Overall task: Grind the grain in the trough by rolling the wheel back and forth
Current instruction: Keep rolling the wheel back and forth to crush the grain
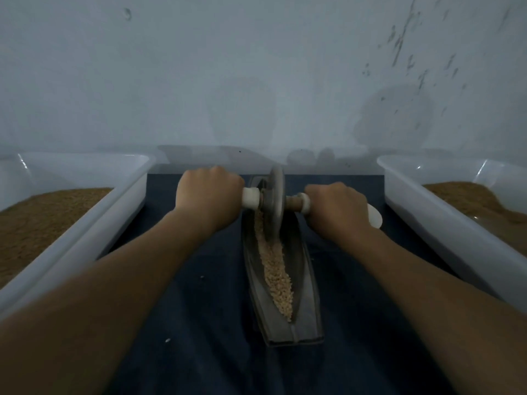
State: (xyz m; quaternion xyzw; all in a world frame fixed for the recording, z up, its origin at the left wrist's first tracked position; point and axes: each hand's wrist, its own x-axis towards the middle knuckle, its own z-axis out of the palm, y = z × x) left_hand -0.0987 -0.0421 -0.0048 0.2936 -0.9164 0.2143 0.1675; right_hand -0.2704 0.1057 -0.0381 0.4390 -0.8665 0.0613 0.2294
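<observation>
A long, narrow grey metal trough (309, 303) lies lengthwise on a dark blue cloth, running away from me. Pale crushed grain (278, 276) fills its groove from the near end up to the wheel. The grey metal wheel (275, 202) stands upright in the far part of the trough, on an axle with white handles. My left hand (208, 196) grips the left handle (251, 198). My right hand (336, 208) grips the right handle, whose white end (375, 216) sticks out past my fist.
A white plastic tub (125, 201) holding brown meal stands at the left, and a second white tub (427, 212) with brown meal at the right. A pale wall rises right behind the trough. A few stray grains lie on the blue cloth (199, 323).
</observation>
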